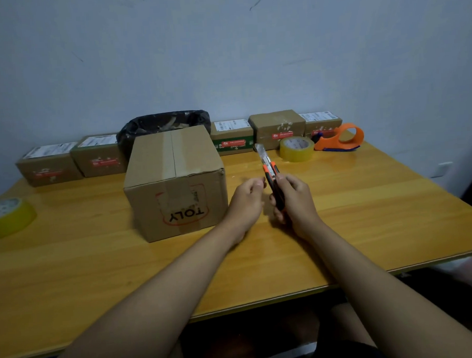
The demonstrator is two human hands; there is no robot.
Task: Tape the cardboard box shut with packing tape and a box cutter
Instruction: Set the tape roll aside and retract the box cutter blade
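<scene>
A glossy yellow wooden desk (368, 213) stands against a pale blue-grey wall, seen from above by the person seated at its near edge. Nearest, two bare forearms reach forward over the desk. The right hand (296, 203) is closed around the orange-and-black box cutter (273, 182), which it holds clear of the desk with its long axis tilted up and away; the silver blade is extended and points toward the far side and slightly left. The left hand (247, 200) hovers just beside the cutter's handle, loosely curled with thumb and forefinger pinched near each other; whether it holds anything cannot be told.

Immediately left of the left hand sits the brown cardboard box (175, 182) printed with red-outlined lettering, its top flaps down and a strip of clear tape running along the centre seam from front to back. The box therefore lies to the left of both hands, closer to the left one, and the blade would have to swing left to reach the seam.

Farther right, beyond the blade tip, rests a roll of yellowish clear packing tape (296, 148), with an orange tape dispenser (342, 139) past it. A second yellowish tape roll (8, 218) lies at the far left. Along the wall runs a row of small labelled parcels (99, 156) and a bin lined with a black bag (163, 122).
</scene>
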